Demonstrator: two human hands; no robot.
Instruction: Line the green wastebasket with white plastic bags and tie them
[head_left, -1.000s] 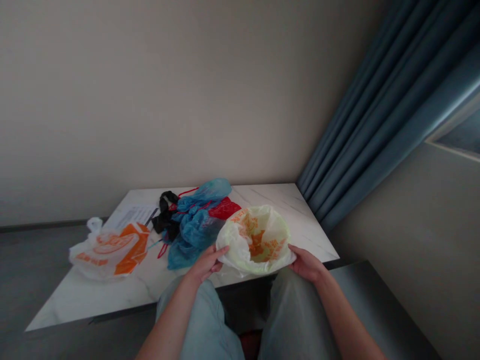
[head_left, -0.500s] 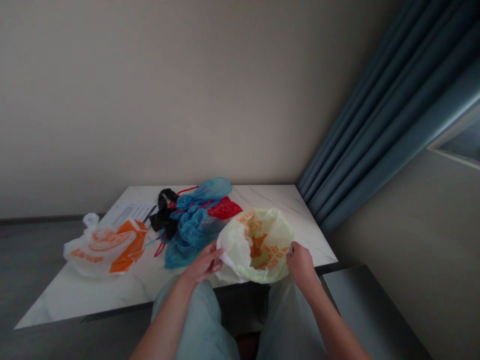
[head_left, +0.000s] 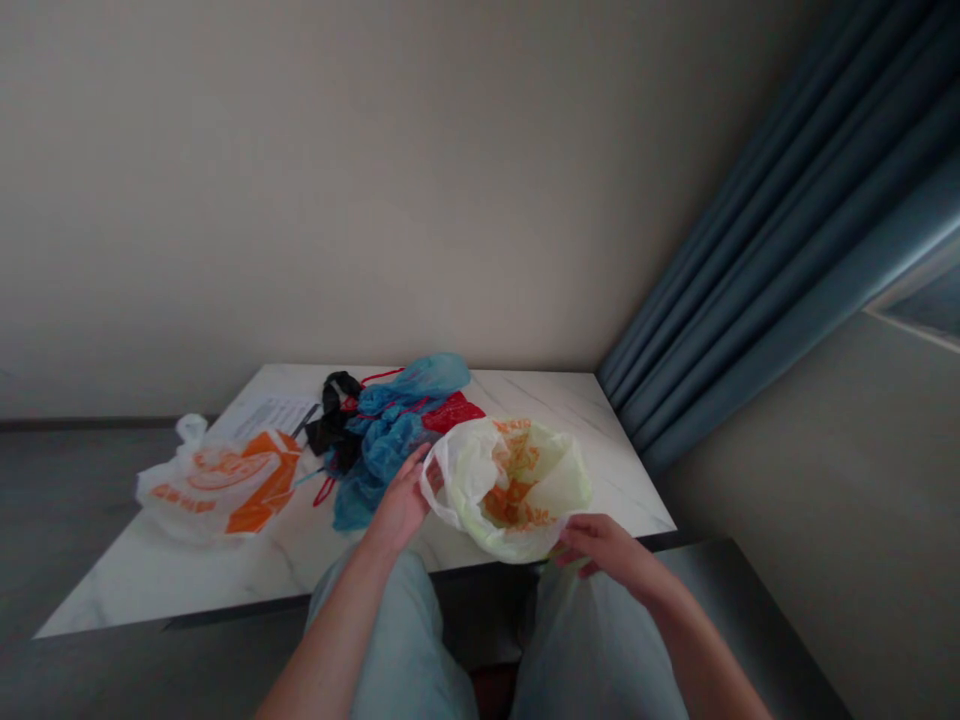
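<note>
A pale yellow and white plastic bag (head_left: pixel 469 500) with orange print stands with its round mouth facing up, near the table's front edge above my knees. My left hand (head_left: pixel 405 502) is at the bag's left rim, its fingertips partly hidden behind the thin white plastic. At the front right of the rim, my right hand (head_left: pixel 600 545) pinches the edge between thumb and fingers. Orange lettering (head_left: pixel 517 500) shows inside the opening. Blue plastic bags (head_left: pixel 394 440) lie crumpled just beyond my left hand.
A white and orange plastic bag (head_left: pixel 225 485) lies at the left of the marbled table (head_left: pixel 135 590). Black plastic (head_left: pixel 334 430), red plastic (head_left: pixel 454 411) and a printed sheet (head_left: pixel 262 415) lie toward the back. A blue curtain (head_left: pixel 720 260) hangs at the right.
My right hand has moved along the rim toward the front and left. My left hand has risen slightly, and the white plastic on that side is drawn outward.
</note>
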